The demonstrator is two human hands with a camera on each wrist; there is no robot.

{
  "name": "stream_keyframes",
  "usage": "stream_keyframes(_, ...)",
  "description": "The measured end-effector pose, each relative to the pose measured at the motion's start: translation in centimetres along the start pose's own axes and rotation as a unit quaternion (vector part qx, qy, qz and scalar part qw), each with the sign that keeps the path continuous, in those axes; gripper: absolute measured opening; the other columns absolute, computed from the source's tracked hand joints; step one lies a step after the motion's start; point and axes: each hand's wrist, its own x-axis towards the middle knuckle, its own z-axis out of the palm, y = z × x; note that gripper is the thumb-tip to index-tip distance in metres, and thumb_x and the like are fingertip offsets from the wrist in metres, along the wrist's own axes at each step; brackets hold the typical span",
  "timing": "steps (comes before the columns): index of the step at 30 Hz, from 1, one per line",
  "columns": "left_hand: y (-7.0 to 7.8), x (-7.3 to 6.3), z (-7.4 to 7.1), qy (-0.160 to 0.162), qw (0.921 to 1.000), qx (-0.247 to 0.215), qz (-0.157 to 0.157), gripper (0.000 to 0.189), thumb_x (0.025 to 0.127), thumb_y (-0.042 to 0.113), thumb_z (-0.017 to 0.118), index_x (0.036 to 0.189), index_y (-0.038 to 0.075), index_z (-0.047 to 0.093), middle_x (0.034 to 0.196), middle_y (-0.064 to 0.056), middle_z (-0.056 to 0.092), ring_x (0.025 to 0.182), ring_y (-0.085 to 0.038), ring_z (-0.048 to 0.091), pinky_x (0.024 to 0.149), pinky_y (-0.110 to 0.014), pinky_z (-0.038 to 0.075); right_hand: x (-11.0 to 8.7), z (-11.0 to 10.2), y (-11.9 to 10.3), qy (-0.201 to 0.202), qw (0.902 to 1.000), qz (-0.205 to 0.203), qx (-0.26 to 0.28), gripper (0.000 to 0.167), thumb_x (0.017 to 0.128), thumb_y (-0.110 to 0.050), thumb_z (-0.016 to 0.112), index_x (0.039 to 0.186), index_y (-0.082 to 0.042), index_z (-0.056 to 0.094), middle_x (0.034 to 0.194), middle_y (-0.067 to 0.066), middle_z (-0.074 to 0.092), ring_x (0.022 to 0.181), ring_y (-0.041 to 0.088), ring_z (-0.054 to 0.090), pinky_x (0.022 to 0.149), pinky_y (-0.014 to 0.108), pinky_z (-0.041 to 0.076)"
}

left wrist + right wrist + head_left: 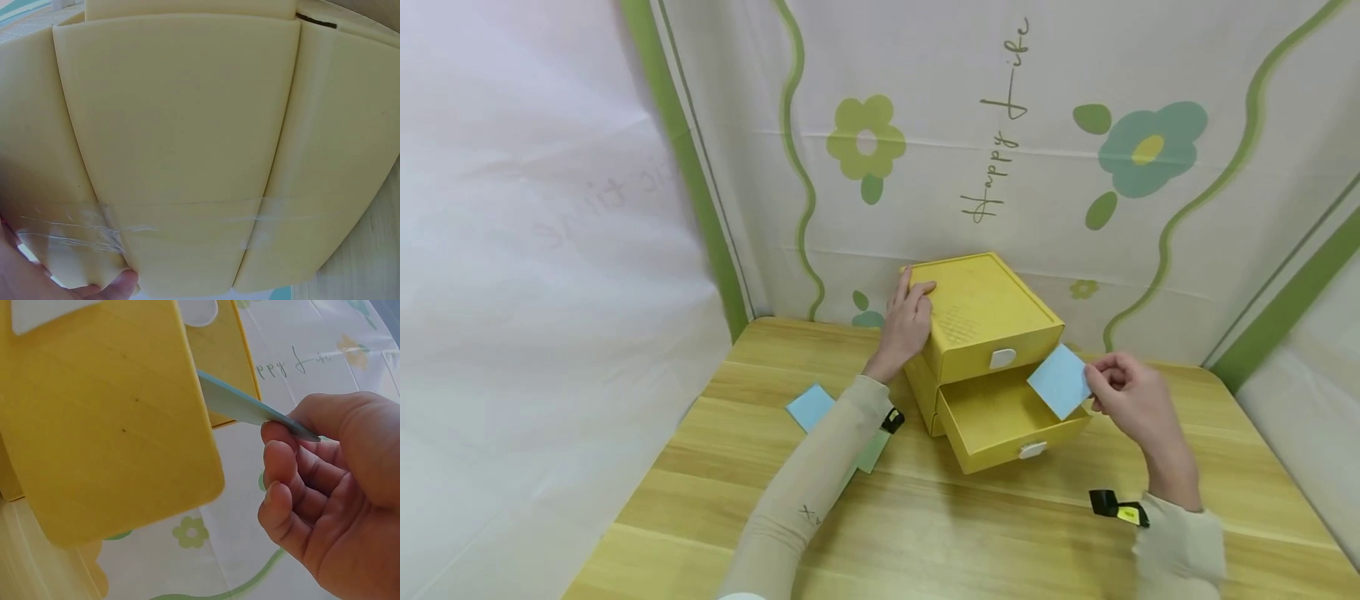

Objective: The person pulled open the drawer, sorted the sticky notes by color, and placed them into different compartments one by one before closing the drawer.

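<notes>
My right hand pinches a light blue sticky note by one corner, between thumb and index finger. The note hangs tilted above the right side of a pulled-out drawer. That drawer belongs to a yellow drawer box, whose top drawer is closed. At the box's far upper left edge, my left hand grips the corner. Part of that hand shows low in the left wrist view, against the taped side wall. In the right wrist view, the note appears nearly edge-on beside the drawer front.
Another blue sticky note and a green one lie on the wooden table, partly hidden by my left forearm. White printed curtains stand behind the box and along both sides.
</notes>
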Motion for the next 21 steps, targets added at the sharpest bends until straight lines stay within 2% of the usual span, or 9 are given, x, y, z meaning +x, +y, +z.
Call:
stream_keyframes(3,0.0,-0.1,0.0,0.000,1.0000,0.001,-0.002,0.054,0.099,0.031,0.020,0.139,0.017,0.053,0.167,0.003,0.005,0.150,-0.037,0.020,0.118,-0.057,0.022,0.0,0.5,-0.2,-0.007,0.9997,-0.011,-0.022,0.018,0.098,-0.021,0.057,0.096,-0.004,0.061,0.067,0.007,0.064,0.053,0.009,0.057,0.048,0.023,0.045)
stream_keyframes(8,0.1,-0.1,0.1,-0.004,1.0000,0.007,-0.003,0.053,0.099,0.030,0.021,0.140,0.017,0.053,0.167,0.002,0.005,0.150,-0.036,0.019,0.118,-0.057,0.022,0.1,1.3,-0.4,0.001,0.9975,-0.035,-0.062,0.013,0.096,-0.016,0.058,0.093,-0.004,0.062,0.064,0.005,0.060,0.054,0.004,0.047,0.048,0.023,0.039)
stream_keyframes(15,0.2,-0.1,0.0,-0.001,1.0000,0.001,-0.002,0.053,0.099,0.030,0.022,0.140,0.017,0.053,0.167,0.002,0.006,0.150,-0.036,0.019,0.118,-0.055,0.023,0.3,2.1,-1.0,0.011,0.9942,-0.039,-0.100,0.010,0.094,-0.015,0.058,0.091,-0.006,0.062,0.068,0.003,0.060,0.058,0.006,0.047,0.052,0.023,0.039)
stream_keyframes(21,0.2,-0.1,-0.1,0.002,1.0000,0.000,-0.002,0.052,0.100,0.029,0.022,0.139,0.016,0.053,0.167,0.002,0.006,0.150,-0.036,0.019,0.119,-0.055,0.022,0.4,2.3,-2.0,-0.006,0.9928,-0.038,-0.113,0.012,0.094,-0.016,0.059,0.088,-0.006,0.062,0.071,0.005,0.062,0.058,0.010,0.048,0.050,0.024,0.040)
